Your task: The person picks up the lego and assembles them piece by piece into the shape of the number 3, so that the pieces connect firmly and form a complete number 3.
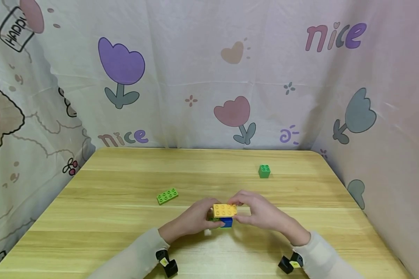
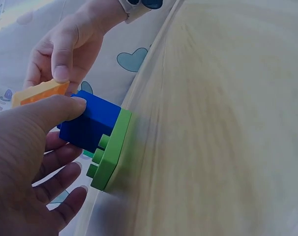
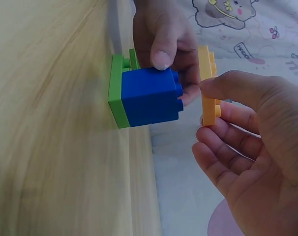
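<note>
On our table (image 1: 125, 248): blue brick (image 1: 226, 222) stacked on a green plate (image 2: 112, 152).
Our left hand (image 1: 192, 221): steadies the blue brick.
Our right hand (image 1: 262, 213): pinches a flat yellow brick (image 1: 225, 210) just above.

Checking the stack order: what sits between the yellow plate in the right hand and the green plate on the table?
The blue brick, resting on the green plate. The yellow plate is not seated yet; the right wrist view shows a gap above the blue studs.

Cream long sleeves (image 1: 132, 257) — black wrist mounts (image 1: 167, 264), yellow labels.
</note>
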Tool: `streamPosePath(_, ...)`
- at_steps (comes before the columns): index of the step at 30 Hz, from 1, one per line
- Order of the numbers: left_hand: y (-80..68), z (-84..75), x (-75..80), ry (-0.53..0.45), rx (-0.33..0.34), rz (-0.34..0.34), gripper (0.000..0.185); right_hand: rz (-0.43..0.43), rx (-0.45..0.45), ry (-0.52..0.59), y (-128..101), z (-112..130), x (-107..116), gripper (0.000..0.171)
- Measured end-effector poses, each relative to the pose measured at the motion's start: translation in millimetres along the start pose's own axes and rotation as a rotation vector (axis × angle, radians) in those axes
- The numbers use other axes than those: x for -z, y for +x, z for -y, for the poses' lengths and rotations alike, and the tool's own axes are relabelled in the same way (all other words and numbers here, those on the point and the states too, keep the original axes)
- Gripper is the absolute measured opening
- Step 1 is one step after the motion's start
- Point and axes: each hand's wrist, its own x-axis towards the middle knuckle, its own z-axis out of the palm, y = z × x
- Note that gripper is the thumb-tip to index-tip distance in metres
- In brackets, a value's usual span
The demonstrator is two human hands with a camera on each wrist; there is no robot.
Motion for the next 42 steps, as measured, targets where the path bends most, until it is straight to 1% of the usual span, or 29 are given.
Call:
streamPosePath(5, 0.6, 0.8, -0.6, 0.034, -0.024, -0.014, 0.039, 0.015, 0.006, -0.009, 2, 1, -2, 0.035)
streamPosePath(12, 0.2, 0.8, -1.0, 0.048, -0.042, -0.025, 0.037, 0.052, -0.019, -0.032, 4, 5, -4, 0.034)
streamPosePath(17, 0.2, 0.1, -0.5, 0.041, -0.036, -0.021, 0.037, 0.059, -0.021, -0.057, 5, 5, -6, 0.033)
streamPosePath(26, 0.2, 1.6, -1.1, 0.04, -0.033, -0.021, 0.036, 0.059, -0.024, -0.068, 5, 3, -9, 0.035)
streamPosePath(35, -1.4, 4.4, -1.1, 0.061, -0.032, -0.04, 0.037, 0.066, -0.053, -0.027, 6, 6, -11, 0.037)
streamPosePath(38, -0.7, 4.6, -1.4, 0.054, -0.033, -0.036, 0.037, 0.065, -0.049, -0.031, 6, 6, -11, 0.037)
streamPosePath(42, 0.6, 4.0, -1.8, 0.04, -0.031, -0.027, 0.036, 0.073, -0.067, -0.032, 5, 7, -10, 0.037)
